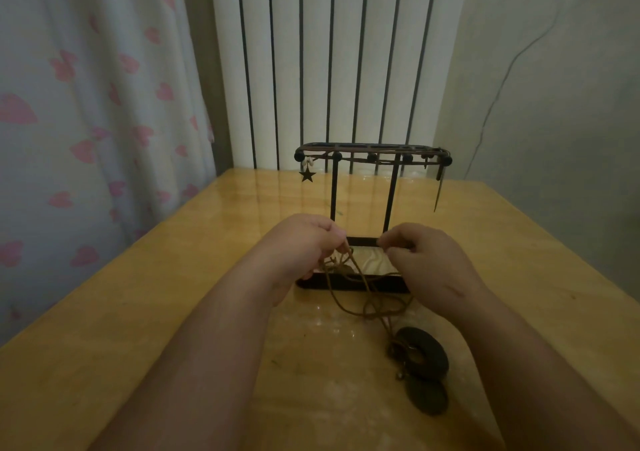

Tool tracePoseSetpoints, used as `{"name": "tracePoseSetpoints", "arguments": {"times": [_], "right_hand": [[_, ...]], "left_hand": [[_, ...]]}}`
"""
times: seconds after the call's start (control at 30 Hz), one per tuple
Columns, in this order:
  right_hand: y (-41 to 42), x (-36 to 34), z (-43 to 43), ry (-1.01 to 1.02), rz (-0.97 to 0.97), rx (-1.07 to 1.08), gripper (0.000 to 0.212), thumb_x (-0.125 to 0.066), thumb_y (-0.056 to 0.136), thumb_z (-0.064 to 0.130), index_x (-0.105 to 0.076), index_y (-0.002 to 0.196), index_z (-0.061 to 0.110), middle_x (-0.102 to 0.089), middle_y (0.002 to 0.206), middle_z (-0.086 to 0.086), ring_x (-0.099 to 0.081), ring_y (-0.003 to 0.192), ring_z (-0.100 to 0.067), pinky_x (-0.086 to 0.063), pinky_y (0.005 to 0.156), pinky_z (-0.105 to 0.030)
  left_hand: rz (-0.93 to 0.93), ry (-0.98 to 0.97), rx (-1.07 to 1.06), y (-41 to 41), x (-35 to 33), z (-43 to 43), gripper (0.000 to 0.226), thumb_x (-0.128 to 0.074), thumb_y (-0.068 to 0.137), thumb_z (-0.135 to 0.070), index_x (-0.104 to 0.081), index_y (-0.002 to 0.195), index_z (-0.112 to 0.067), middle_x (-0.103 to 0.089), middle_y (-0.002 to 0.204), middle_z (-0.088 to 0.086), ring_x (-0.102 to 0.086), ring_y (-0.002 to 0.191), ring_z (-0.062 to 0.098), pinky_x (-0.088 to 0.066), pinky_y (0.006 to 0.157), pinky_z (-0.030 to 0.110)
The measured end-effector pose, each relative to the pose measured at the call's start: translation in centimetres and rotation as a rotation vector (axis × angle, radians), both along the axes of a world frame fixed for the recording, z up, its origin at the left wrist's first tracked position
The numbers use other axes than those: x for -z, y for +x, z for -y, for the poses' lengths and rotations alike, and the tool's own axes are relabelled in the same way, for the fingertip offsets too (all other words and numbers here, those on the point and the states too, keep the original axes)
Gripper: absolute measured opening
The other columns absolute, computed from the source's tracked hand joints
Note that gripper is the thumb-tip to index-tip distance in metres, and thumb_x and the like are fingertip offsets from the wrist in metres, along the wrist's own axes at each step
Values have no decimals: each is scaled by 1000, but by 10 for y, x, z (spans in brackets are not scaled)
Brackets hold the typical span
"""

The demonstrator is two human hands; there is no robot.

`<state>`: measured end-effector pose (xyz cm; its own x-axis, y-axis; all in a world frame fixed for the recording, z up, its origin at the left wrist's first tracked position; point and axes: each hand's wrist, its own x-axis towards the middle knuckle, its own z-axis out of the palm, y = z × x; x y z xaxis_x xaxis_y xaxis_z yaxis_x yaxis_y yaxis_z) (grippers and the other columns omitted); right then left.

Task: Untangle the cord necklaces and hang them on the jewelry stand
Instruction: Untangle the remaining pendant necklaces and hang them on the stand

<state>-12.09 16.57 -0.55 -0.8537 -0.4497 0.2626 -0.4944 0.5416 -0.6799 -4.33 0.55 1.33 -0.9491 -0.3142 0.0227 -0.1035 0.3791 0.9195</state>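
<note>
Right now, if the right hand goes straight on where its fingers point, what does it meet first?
Probably the left hand, across the gap; depth is unclear, so the black metal jewelry stand could come first.

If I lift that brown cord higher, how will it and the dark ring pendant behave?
The brown cord looks floppy: it sags in loose loops from the left hand to the table, so it will probably drape and snag. The ring pendant looks thick and solid, so it would likely swing as dead weight.
</note>
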Motion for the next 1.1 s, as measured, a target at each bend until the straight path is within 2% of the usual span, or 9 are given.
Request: {"name": "tracePoseSetpoints", "arguments": {"times": [0.07,0.13,0.27,0.43,0.6,0.8,0.9,1.0,1.1], "right_hand": [[4,-6,-1,-102,77,-101,23,-47,96,19,-67,89,29,-65,95,12,-54,87,-2,-39,67,-21],[10,-11,-1,-117,168,-207,22,-50,94,27,-69,84,28,-66,86,11,-56,82,-3,-41,68,-25],[9,-3,2,220,219,-193,22,-69,81,47,-66,83,26,-67,84,6,-63,81,-11,-55,74,-32],[11,-1,3,522,280,-91,40,-79,66,57,-65,87,25,-66,88,5,-60,85,-12,-54,78,-32],[20,3,15,621,222,-89,46,-80,64,58,-67,96,27,-66,92,7,-60,87,-11,-56,85,-36],[17,6,17,661,148,-147,18,-71,80,39,-69,92,26,-66,89,4,-62,84,-11,-58,82,-35],[14,-4,7,497,271,-162,18,-61,89,39,-69,91,22,-67,90,0,-63,87,-14,-56,84,-35],[12,-14,-5,141,409,-217,23,-52,95,31,-63,84,14,-64,95,-10,-61,95,-27,-51,89,-39],[13,-18,-11,-104,428,-228,19,-49,96,22,-59,89,9,-59,93,-15,-58,92,-36,-50,88,-41]], "left_hand": [[-37,32,-31,-2,0,-1,26,-53,99,-21,-67,77,-19,-47,58,-5,-41,60,15,-34,56,29],[-72,53,-83,-3,1,0,24,-52,100,-22,-67,81,-18,-49,61,-3,-42,60,15,-35,55,28],[-128,91,-151,-3,2,3,23,-52,100,-25,-70,86,-20,-52,63,-4,-45,61,15,-38,56,28],[-90,89,-158,-4,1,3,22,-53,100,-24,-70,87,-19,-53,65,-2,-44,60,13,-36,53,25],[-64,72,-143,-5,1,2,22,-54,100,-23,-70,85,-19,-53,64,-2,-44,58,12,-34,51,24],[-48,74,-167,-4,-2,0,21,-53,100,-21,-69,86,-17,-52,68,1,-44,61,13,-35,53,24],[-30,4,-227,-5,-4,-2,18,-54,99,-20,-69,91,-15,-59,82,3,-51,72,14,-37,59,25],[61,-100,-260,-7,-5,-2,19,-58,97,-20,-72,106,-9,-66,111,7,-58,107,22,-44,84,32],[159,-244,-228,-7,-1,-3,21,-60,96,-18,-71,113,-13,-65,120,5,-57,113,22,-48,95,35]]}}
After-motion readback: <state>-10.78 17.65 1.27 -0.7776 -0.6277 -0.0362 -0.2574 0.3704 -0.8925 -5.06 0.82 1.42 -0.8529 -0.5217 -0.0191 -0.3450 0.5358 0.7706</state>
